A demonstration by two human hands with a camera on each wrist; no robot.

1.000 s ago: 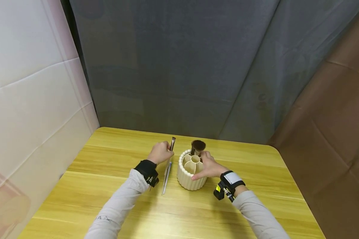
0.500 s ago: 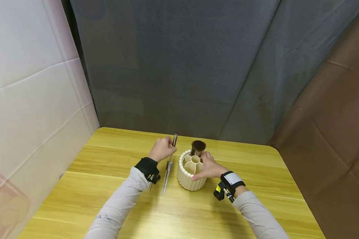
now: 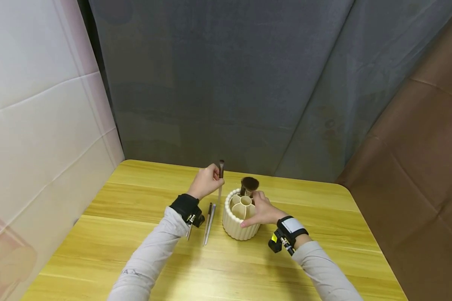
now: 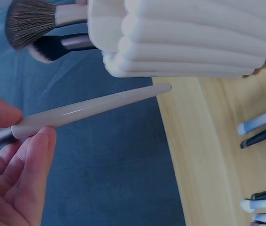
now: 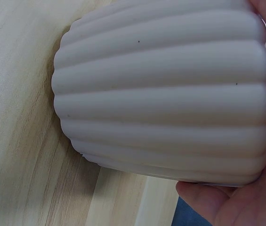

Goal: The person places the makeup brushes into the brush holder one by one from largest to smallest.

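Two hands are at work over the desk [image 3: 135, 234]. Since a second ago the left hand [image 3: 207, 182] has risen from the desk top and moved toward the far edge, and the brush [image 3: 220, 177] it pinches has gone from a low slant near the surface to almost upright. It now hangs clear of the desk, just left of the holder [image 3: 241, 217]. The brush's long axis runs nearly vertical in the head view: the dark bristle end points up, above the fingers, and the pale tapered handle points down toward the gap beside the holder's rim. In the left wrist view the fingers [image 4: 27, 160] and thumb close on the brush [image 4: 85, 110] near the metal collar, and the handle tip ends just short of the ribbed holder [image 4: 189, 37], not touching it.

The right hand [image 3: 261, 209] has stayed where it was, wrapped around the right side of the holder, thumb low on the ribbed wall [image 5: 165, 94]. The holder stands on the desk with a fluffy dark brush [image 3: 249, 184] upright in a rear compartment; the left wrist view shows a second brush head beside it. Spare brushes [image 3: 208, 223] lie flat on the desk left of the holder, pointing roughly away from the person.
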